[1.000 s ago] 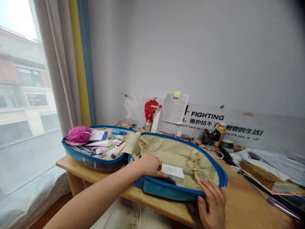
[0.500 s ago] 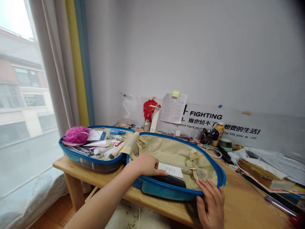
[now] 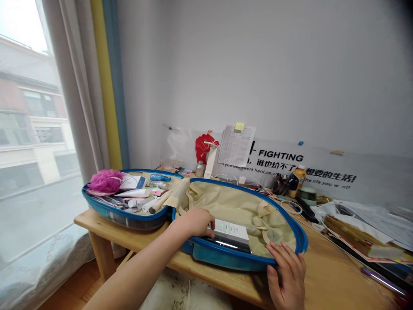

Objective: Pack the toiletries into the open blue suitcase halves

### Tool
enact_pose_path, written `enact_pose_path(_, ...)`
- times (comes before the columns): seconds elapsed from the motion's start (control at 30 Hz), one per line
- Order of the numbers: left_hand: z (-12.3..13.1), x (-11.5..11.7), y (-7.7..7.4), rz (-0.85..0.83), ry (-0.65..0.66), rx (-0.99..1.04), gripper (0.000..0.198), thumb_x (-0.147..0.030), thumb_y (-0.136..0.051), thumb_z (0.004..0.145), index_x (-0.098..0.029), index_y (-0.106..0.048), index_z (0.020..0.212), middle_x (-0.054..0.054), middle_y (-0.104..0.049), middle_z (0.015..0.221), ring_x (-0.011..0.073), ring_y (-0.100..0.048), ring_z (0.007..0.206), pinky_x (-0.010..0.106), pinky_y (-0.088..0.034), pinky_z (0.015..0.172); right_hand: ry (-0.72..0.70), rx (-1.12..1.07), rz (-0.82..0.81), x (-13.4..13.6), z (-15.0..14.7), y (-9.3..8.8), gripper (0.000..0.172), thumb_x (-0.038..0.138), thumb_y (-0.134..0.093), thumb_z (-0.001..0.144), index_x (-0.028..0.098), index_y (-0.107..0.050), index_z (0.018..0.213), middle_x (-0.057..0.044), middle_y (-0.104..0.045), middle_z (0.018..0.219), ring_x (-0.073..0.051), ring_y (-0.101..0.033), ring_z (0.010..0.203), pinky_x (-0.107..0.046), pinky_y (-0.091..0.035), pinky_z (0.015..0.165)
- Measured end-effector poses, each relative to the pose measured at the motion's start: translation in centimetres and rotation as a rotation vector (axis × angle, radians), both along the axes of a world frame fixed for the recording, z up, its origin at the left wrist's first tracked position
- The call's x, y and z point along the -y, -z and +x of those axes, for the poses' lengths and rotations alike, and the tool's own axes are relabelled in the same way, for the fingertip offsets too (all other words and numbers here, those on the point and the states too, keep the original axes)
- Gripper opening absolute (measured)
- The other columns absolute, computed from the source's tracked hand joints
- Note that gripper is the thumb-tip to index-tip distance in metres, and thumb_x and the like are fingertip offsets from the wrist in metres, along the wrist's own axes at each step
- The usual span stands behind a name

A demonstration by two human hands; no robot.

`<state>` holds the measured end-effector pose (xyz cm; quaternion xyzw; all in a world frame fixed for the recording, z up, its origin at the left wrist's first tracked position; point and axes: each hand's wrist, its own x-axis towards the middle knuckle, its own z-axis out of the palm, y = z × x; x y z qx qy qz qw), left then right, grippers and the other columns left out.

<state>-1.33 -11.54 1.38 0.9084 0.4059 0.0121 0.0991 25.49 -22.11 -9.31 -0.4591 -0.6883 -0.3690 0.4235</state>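
Two halves of a blue-rimmed suitcase (image 3: 222,259) lie open, side by side, on a wooden desk (image 3: 325,275). Left: the packed half holds a pink mesh puff (image 3: 106,181), a blue bottle (image 3: 158,177) and assorted tubes. Centre: the left hand (image 3: 192,222) reaches over the near rim of the other half; its fingers are part-bent at the left end of a black item (image 3: 230,245), and whether they grip it cannot be told. The black item lies lengthwise inside, along the near wall, with a white box (image 3: 232,230) just behind it. Compared with half a second ago, the fingertips have drawn back leftward, exposing more of the black item's top, which now shows a bright streak; this suggests that it rests largely on its own support. Right: a beige strap (image 3: 265,237) hangs loosely against the lining. The right hand (image 3: 287,267) rests lightly over the rim, fingers extended and thumb apart, much as before, presumably steadying the shell. Farther right, a purple stick-like object (image 3: 382,280) lies on the desk.
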Motion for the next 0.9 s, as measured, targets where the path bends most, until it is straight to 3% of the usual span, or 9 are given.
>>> enact_pose_path(0.17, 0.0, 0.0, 0.3, -0.05, 0.001, 0.01, 0.018, -0.034, -0.072, 0.071, -0.03, -0.072, 0.088, -0.003, -0.072, 0.088, 0.0174, -0.065, 0.083, 0.023, -0.044, 0.064, -0.007, -0.008, -0.012, 0.0, 0.0, -0.1, 0.032, 0.025, -0.04, 0.088, 0.022, -0.054, 0.118, -0.008, -0.064, 0.107, -0.025, -0.052, 0.115, -0.047, -0.027, 0.106)
enact_pose_path(0.27, 0.2, 0.5, -0.1, -0.007, -0.009, 0.044, 0.016, -0.038, -0.07, 0.072, -0.029, -0.072, 0.085, -0.002, -0.072, 0.09, 0.0187, -0.065, 0.086, 0.025, -0.046, 0.07, -0.008, -0.02, 0.001, 0.0, 0.0, 0.0, 0.031, 0.026, -0.04, 0.089, 0.023, -0.054, 0.117, -0.008, -0.063, 0.107, -0.025, -0.053, 0.113, -0.048, -0.027, 0.106)
enact_pose_path(0.37, -0.2, 0.5, -1.6, 0.13, -0.082, 0.147, 0.028, -0.045, -0.05, 0.088, -0.029, -0.068, 0.101, 0.001, -0.067, 0.112, 0.0198, -0.06, 0.103, 0.028, -0.045, 0.087, -0.014, -0.021, 0.006, -0.1, 0.1, 0.1, 0.031, 0.027, -0.04, 0.089, 0.022, -0.054, 0.117, -0.008, -0.063, 0.107, -0.025, -0.053, 0.114, -0.047, -0.027, 0.106)
enact_pose_path(0.43, -1.6, -0.7, -3.1, 0.242, -0.2, 0.201, 0.037, -0.043, -0.036, 0.094, -0.027, -0.06, 0.118, 0.003, -0.059, 0.126, 0.0196, -0.054, 0.114, 0.029, -0.04, 0.096, -0.015, -0.014, 0.007, 0.0, 0.1, 0.1, 0.031, 0.026, -0.041, 0.089, 0.021, -0.054, 0.117, -0.009, -0.064, 0.106, -0.025, -0.053, 0.114, -0.047, -0.027, 0.106)
enact_pose_path(0.53, -5.8, -3.8, -5.3, 0.363, -0.428, 0.187, 0.044, -0.039, -0.034, 0.094, -0.019, -0.048, 0.131, 0.01, -0.052, 0.134, 0.024, -0.046, 0.122, 0.034, -0.035, 0.102, 0.001, 0.004, 0.004, 0.0, 0.1, -0.1, 0.031, 0.027, -0.041, 0.088, 0.023, -0.054, 0.116, -0.008, -0.065, 0.106, -0.025, -0.055, 0.112, -0.046, -0.028, 0.105)
enact_pose_path(0.63, -12.1, -6.8, -5.9, 0.372, -0.622, 0.089, 0.047, -0.026, -0.038, 0.089, -0.011, -0.046, 0.132, 0.02, -0.048, 0.135, 0.0321, -0.046, 0.121, 0.045, -0.036, 0.099, 0.012, 0.009, 0.006, 0.0, 0.1, -0.1, 0.031, 0.027, -0.041, 0.088, 0.023, -0.054, 0.116, -0.007, -0.065, 0.105, -0.025, -0.055, 0.112, -0.046, -0.028, 0.105)
enact_pose_path(0.77, -20.1, -8.0, -4.3, 0.351, -0.801, -0.064, 0.048, -0.028, -0.054, 0.075, -0.012, -0.057, 0.12, 0.023, -0.054, 0.129, 0.04, -0.045, 0.121, 0.053, -0.033, 0.097, 0.005, 0.002, 0.008, 0.0, 0.1, 0.0, 0.03, 0.026, -0.041, 0.088, 0.023, -0.054, 0.115, -0.007, -0.065, 0.105, -0.025, -0.055, 0.112, -0.045, -0.027, 0.106)
enact_pose_path(0.9, -24.3, -7.9, -2.3, 0.354, -0.816, -0.141, 0.05, -0.032, -0.058, 0.067, -0.02, -0.06, 0.115, 0.017, -0.06, 0.125, 0.0374, -0.047, 0.119, 0.051, -0.03, 0.098, 0.003, -0.025, -0.007, -0.1, 0.1, 0.2, 0.032, 0.028, -0.042, 0.087, 0.025, -0.055, 0.117, -0.006, -0.065, 0.106, -0.025, -0.055, 0.113, -0.045, -0.027, 0.107)
